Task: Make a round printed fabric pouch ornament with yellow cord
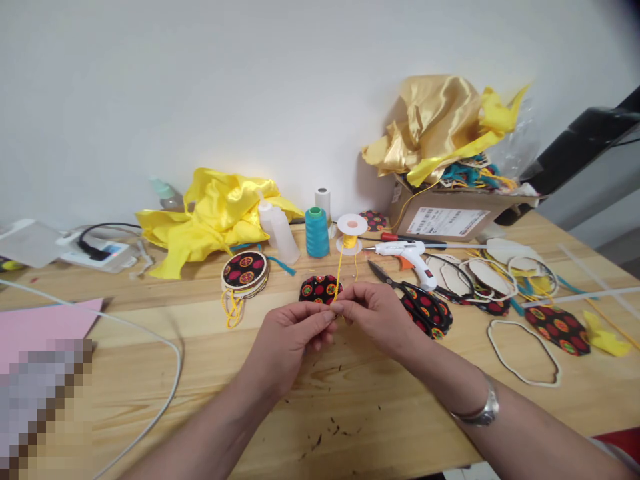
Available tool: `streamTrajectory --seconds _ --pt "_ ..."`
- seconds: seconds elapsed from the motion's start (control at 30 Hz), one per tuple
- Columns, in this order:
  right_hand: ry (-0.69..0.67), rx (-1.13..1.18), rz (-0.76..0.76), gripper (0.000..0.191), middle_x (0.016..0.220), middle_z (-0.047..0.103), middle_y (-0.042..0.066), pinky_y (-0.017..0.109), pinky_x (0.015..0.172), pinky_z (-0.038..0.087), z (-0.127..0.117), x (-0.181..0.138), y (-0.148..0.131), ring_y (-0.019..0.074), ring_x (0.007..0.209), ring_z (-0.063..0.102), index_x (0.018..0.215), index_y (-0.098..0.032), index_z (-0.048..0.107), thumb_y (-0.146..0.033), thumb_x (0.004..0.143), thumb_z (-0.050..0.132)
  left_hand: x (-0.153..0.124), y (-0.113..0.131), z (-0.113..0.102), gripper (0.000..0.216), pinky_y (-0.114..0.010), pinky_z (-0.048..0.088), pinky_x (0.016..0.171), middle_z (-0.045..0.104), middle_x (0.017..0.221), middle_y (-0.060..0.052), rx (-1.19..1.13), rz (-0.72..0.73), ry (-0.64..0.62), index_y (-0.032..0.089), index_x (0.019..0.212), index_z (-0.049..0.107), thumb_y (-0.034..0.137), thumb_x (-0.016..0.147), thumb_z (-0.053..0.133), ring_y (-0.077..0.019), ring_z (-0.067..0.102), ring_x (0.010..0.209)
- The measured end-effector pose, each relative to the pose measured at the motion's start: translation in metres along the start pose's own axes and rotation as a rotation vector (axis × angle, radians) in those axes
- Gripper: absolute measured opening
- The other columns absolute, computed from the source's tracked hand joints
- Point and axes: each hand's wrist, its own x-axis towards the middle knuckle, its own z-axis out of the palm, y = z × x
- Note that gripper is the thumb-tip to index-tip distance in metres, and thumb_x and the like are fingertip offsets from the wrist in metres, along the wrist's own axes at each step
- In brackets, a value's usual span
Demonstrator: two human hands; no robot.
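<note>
A light wood-grain table [200,420] carries all the items noted, set against a pale wall [200,87]. At the back right stands a brown cardboard box [407,207] with a white printed label; shiny gold satin cloth [435,120] is heaped over its top. Bright yellow satin cloth [215,207] lies crumpled at the back left.

The left hand [287,337] and the right hand [377,313] meet at the centre, fingertips touching. Each has thumb and index finger pressed together on a thin yellow twisted cord [339,270]; what else lies between them is hidden. A silver bracelet [487,408] is on the right wrist.

A white glue gun with an orange trigger [406,257] lies beyond the right hand, near black-handled scissors [383,272]. A teal cone of thread [317,237] stands left of a white-flanged spool [351,225]. The cord runs from this spool down to the fingertips, passing in front of a black fabric-covered piece with red and yellow circles [315,289], which rests on the table just behind them.
</note>
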Motion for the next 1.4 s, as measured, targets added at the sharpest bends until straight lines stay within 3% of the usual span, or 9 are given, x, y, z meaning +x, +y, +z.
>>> streamTrajectory --seconds 0.23,0.73,0.97,1.1,1.2,1.4 --pt "0.035 -0.124 -0.099 0.013 0.061 0.057 -0.002 0.022 0.058 0.037 0.002 -0.003 0.000 0.0099 0.059 0.049 0.064 -0.017 0.059 -0.022 0.076 0.056 -0.001 0.001 0.000 0.010 -0.017 0.034 0.045 0.063 0.059 -0.001 -0.009 -0.004 0.014 0.012 0.070 0.069 0.021 0.066 0.068 -0.0056 0.049 0.048" --pt "-0.027 -0.169 -0.104 0.013 0.063 0.058 -0.002 0.022 0.059 0.037 -0.003 -0.002 0.000 0.0107 0.062 0.050 0.067 -0.017 0.060 -0.019 0.077 0.053 -0.001 0.001 -0.001 0.011 -0.017 0.033 0.044 0.062 0.057 -0.001 -0.001 -0.009 0.004 0.012 0.068 0.068 0.023 0.068 0.068 -0.0056 0.049 0.047" --pt "-0.012 -0.177 -0.108 0.013 0.063 0.057 -0.002 0.022 0.059 0.037 -0.004 0.000 0.001 0.0109 0.062 0.049 0.066 -0.017 0.057 -0.019 0.077 0.052 0.000 0.006 -0.002 0.015 -0.018 0.028 0.041 0.065 0.061 -0.003 0.148 -0.016 0.057 0.014 0.067 0.067 0.028 0.067 0.067 -0.0079 0.051 0.047" --pt "0.016 -0.221 -0.123 0.013 0.063 0.058 -0.001 0.023 0.058 0.036 -0.004 -0.001 0.000 0.0112 0.061 0.049 0.066 -0.017 0.058 -0.020 0.078 0.052 -0.002 0.008 -0.002 0.014 -0.020 0.031 0.046 0.058 0.051 0.003 0.319 0.101 0.147 0.017 0.066 0.067 0.031 0.067 0.066 -0.0083 0.046 0.045" --pt "0.052 -0.269 -0.136 0.012 0.064 0.058 -0.001 0.023 0.059 0.036 -0.004 -0.003 -0.001 0.0114 0.061 0.049 0.068 -0.018 0.059 -0.019 0.078 0.052 -0.004 0.008 -0.001 0.011 -0.022 0.037 0.053 0.062 0.059 0.001 0.435 0.219 0.199 0.018 0.069 0.069 0.029 0.066 0.066 -0.0122 0.051 0.055" --pt "0.058 -0.208 -0.119 0.012 0.063 0.058 -0.001 0.024 0.059 0.037 -0.001 -0.001 0.000 0.0113 0.061 0.049 0.066 -0.017 0.058 -0.018 0.076 0.053 -0.011 -0.004 -0.001 0.011 -0.023 0.037 0.054 0.057 0.062 0.000 0.911 0.689 0.300 0.021 0.074 0.069 0.021 0.074 0.058 -0.0123 0.050 0.055"
